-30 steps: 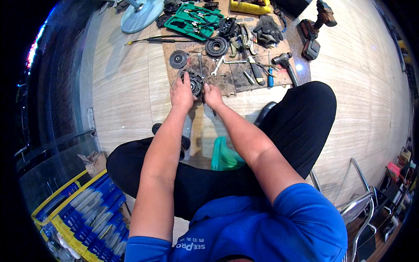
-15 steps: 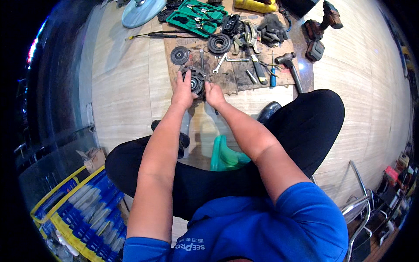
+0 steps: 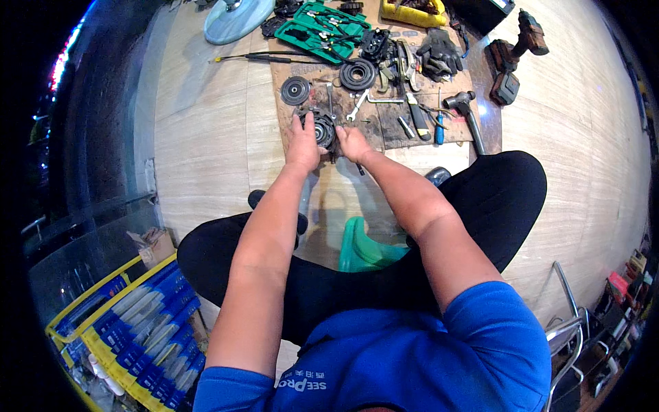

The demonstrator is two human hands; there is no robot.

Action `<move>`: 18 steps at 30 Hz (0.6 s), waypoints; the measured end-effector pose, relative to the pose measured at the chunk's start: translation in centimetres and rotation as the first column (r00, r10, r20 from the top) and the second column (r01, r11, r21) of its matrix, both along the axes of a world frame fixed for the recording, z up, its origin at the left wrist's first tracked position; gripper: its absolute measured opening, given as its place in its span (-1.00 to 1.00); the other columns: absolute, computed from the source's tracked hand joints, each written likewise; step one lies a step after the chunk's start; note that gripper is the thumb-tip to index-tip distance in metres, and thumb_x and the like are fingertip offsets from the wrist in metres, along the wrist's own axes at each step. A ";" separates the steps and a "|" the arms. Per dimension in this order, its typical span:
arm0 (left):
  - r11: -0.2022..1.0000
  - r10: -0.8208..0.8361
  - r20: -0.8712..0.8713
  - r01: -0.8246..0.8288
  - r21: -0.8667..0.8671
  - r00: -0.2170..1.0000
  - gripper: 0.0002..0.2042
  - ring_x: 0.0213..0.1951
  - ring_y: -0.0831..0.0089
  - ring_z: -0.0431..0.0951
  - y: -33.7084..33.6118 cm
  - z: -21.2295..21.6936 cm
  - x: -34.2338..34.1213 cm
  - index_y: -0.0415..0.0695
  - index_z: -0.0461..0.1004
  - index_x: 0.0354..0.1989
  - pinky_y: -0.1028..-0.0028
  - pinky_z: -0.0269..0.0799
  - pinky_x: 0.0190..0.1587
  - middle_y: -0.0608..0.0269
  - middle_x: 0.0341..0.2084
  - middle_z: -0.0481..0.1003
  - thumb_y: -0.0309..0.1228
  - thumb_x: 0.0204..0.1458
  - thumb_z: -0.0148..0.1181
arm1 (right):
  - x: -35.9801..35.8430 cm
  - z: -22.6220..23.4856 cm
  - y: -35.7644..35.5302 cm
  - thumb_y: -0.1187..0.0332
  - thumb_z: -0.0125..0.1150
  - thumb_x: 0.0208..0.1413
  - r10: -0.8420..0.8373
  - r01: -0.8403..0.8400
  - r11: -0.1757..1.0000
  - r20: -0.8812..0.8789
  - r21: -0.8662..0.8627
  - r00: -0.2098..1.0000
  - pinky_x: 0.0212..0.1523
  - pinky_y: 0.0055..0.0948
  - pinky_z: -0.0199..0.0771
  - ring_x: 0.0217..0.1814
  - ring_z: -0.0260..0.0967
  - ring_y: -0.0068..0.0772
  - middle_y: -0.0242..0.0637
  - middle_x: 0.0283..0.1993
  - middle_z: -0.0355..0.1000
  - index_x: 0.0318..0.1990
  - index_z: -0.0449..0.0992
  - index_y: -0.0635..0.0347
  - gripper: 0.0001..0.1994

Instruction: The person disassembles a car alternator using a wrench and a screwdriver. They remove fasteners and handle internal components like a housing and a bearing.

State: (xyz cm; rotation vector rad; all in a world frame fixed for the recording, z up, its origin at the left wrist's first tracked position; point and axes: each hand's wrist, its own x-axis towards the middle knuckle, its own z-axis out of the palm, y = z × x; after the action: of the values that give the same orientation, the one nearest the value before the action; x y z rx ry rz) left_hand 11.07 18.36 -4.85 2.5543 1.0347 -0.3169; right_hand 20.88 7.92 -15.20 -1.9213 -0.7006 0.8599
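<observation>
Head view | left hand point(image 3: 303, 149): clasps round part point(image 3: 321, 130), fingers over its left side, thumb at near edge | right hand point(image 3: 355, 146): curled at its right side; cannot tell what it pinches | round part: by near edge of cardboard point(image 3: 290, 73) | wrench point(image 3: 356, 108), disc point(image 3: 295, 90): just beyond

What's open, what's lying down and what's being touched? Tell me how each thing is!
Round black part: partly covered, touched by the left hand
Left hand: fingers stretched out
Right hand: fingers curled; its grip is hard to see
Green tool case: open, tools inside
Dark gloves: unworn, piled up
Wrench: lying loose
Blue screwdriver: lying loose
Hammer: lying down, unheld
</observation>
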 end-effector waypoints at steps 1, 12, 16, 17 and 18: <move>1.000 0.006 -0.013 -0.006 0.012 1.000 0.08 0.32 -0.22 0.12 -0.1 0.2 0.2 -0.06 -0.05 0.42 0.11 0.15 0.35 -0.28 0.36 -0.01 -0.43 -0.31 0.57 | 0.3 -0.1 0.1 0.08 -0.18 0.36 0.017 -0.017 1.000 -0.004 -0.008 1.000 -0.10 -0.04 0.40 -0.23 0.46 0.24 0.25 -0.35 0.47 -0.31 0.52 0.43 -0.48; 0.994 0.106 -0.049 -0.106 0.003 0.993 0.07 0.39 -0.16 0.04 -1.0 1.4 2.0 0.05 -0.03 0.43 -0.17 -0.03 0.36 -0.07 0.43 -0.07 -0.29 -0.30 0.57 | -1.7 -2.6 -0.8 0.10 -0.12 0.36 -0.180 0.183 0.982 -0.059 0.045 0.982 -0.16 -0.05 0.37 -0.30 0.41 0.11 0.14 -0.35 0.46 -0.31 0.48 0.35 -0.56; 0.990 0.076 -0.035 -0.071 0.124 0.997 0.11 0.42 -0.14 -0.07 -1.2 0.7 1.2 0.05 -0.03 0.42 -0.32 -0.23 0.35 -0.06 0.41 -0.07 -0.16 -0.36 0.60 | -2.9 -1.6 -2.6 0.08 -0.14 0.36 -0.027 0.028 0.999 0.045 -0.020 0.999 -0.10 0.03 0.37 -0.17 0.41 0.27 0.20 -0.29 0.47 -0.28 0.50 0.34 -0.55; 0.985 0.055 -0.033 -0.049 0.165 0.998 0.11 0.43 -0.13 -0.09 -1.1 0.4 1.3 0.04 -0.02 0.42 -0.31 -0.24 0.36 -0.06 0.41 -0.08 -0.15 -0.36 0.60 | -3.0 -1.7 -3.2 0.08 -0.15 0.36 -0.004 0.005 0.999 0.038 -0.041 0.999 -0.09 0.04 0.37 -0.15 0.41 0.29 0.21 -0.29 0.47 -0.27 0.51 0.34 -0.54; 0.979 0.041 -0.040 -0.033 0.200 0.998 0.11 0.44 -0.12 -0.15 -1.0 0.1 1.0 0.01 0.00 0.39 -0.31 -0.17 0.35 -0.07 0.40 -0.11 -0.14 -0.38 0.61 | -3.2 -2.0 -4.1 0.07 -0.14 0.36 -0.045 0.039 0.995 -0.054 -0.095 0.998 -0.08 0.00 0.38 -0.14 0.41 0.29 0.21 -0.29 0.47 -0.25 0.53 0.32 -0.54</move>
State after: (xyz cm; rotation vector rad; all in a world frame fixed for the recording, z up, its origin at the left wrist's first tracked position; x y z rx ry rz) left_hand 12.08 17.35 -4.73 2.7120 1.1836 -0.2725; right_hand 17.69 3.87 -17.18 -1.9804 -0.5935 0.9314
